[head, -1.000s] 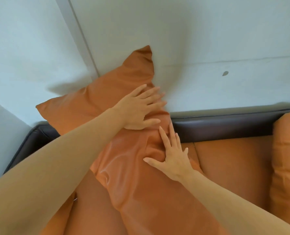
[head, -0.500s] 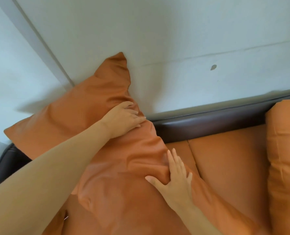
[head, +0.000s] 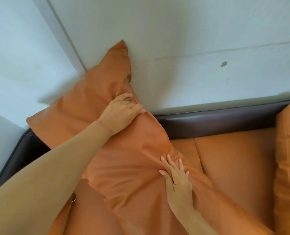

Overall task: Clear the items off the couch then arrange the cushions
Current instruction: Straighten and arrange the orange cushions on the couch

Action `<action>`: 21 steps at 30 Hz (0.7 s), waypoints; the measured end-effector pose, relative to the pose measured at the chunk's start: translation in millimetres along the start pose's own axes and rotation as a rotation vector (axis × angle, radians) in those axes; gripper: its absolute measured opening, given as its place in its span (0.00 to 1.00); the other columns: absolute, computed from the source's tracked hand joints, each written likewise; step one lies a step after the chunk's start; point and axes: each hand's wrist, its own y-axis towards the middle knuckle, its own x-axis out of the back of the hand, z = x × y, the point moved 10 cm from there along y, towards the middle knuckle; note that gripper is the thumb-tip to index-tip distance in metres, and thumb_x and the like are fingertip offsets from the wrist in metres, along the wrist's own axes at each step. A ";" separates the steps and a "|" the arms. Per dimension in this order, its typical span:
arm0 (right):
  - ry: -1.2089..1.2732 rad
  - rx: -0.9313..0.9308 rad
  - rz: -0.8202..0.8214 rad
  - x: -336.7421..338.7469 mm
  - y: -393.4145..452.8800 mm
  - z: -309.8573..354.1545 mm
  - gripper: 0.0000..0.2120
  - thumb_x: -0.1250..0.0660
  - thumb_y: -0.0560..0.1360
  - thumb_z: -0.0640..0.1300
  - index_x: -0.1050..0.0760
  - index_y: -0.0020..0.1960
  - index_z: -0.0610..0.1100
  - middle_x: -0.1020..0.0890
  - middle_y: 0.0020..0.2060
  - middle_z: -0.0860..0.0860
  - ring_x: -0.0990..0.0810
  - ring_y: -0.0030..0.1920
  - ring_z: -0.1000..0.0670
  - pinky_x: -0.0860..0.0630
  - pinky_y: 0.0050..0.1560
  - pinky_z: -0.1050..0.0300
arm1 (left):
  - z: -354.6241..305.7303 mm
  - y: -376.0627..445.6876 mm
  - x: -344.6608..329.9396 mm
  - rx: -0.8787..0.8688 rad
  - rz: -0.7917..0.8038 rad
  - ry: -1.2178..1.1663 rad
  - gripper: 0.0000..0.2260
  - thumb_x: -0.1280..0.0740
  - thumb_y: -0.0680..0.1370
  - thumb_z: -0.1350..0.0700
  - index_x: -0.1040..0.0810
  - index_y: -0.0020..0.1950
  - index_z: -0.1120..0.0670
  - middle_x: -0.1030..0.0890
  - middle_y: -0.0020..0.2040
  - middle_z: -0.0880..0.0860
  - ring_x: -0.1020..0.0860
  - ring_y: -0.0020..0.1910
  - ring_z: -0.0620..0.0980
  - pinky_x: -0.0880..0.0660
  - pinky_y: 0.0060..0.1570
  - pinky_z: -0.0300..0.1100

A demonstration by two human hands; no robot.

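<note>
A large orange leather cushion (head: 90, 106) leans in the left corner of the couch, its top corner against the grey wall. My left hand (head: 120, 112) curls over the cushion's right edge, fingers gripping the seam. My right hand (head: 176, 178) lies flat on the cushion's lower right side, fingers spread and pressing into the wrinkled leather. A second orange cushion (head: 288, 167) stands at the right edge of the view. The couch has a dark brown frame (head: 217, 122) and orange seat and back pads (head: 234, 163).
A grey wall (head: 191, 48) rises right behind the couch, with a vertical corner strip (head: 62, 31) at the left. The dark armrest (head: 20, 150) runs down the left side. No loose items show on the seat.
My left hand went from lying flat on the cushion to curling over its right edge. My right hand slid lower along the cushion's side.
</note>
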 end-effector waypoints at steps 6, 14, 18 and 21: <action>-0.092 0.331 -0.169 62.8 15.3 65.0 0.21 0.51 0.81 0.62 0.30 0.68 0.57 0.26 0.66 0.58 0.34 0.72 0.47 0.40 0.69 0.35 | 37.9 -5.1 65.3 0.250 -0.220 -0.028 0.18 0.42 0.84 0.53 0.18 0.46 0.62 0.18 0.34 0.56 0.21 0.32 0.55 0.29 0.64 0.52; -0.461 0.651 -0.135 87.0 68.4 90.0 0.22 0.53 0.83 0.54 0.26 0.67 0.51 0.27 0.67 0.54 0.32 0.70 0.41 0.35 0.65 0.29 | 44.1 -66.6 73.0 0.548 -0.185 -0.132 0.17 0.44 0.84 0.54 0.19 0.56 0.61 0.16 0.54 0.55 0.23 0.64 0.53 0.43 0.70 0.65; -0.669 0.710 0.015 48.8 78.9 33.1 0.21 0.49 0.80 0.46 0.36 0.72 0.54 0.30 0.70 0.55 0.35 0.72 0.39 0.39 0.63 0.23 | 10.2 -123.4 6.1 0.612 -0.058 -0.201 0.15 0.42 0.80 0.57 0.20 0.58 0.63 0.16 0.53 0.54 0.24 0.63 0.58 0.45 0.65 0.74; -0.796 0.752 0.108 10.1 64.3 -9.4 0.20 0.53 0.82 0.49 0.38 0.72 0.54 0.30 0.70 0.54 0.33 0.70 0.37 0.38 0.61 0.22 | -22.3 -174.9 -43.9 0.639 0.031 -0.224 0.16 0.43 0.79 0.57 0.22 0.60 0.62 0.17 0.56 0.55 0.24 0.63 0.61 0.45 0.65 0.75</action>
